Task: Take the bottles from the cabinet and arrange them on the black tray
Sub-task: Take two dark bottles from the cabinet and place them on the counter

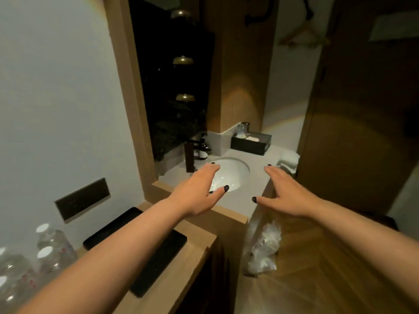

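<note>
Black tray [163, 257] bare, near-left; clear white-capped bottles [53, 245] left of it. Left hand [195, 191] and right hand [288, 196] splayed, holding nothing.

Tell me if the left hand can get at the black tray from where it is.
Probably yes. The left hand is open and holds nothing, out over the sink. The black tray lies bare beneath its forearm, with the bottles off to one side.
</note>
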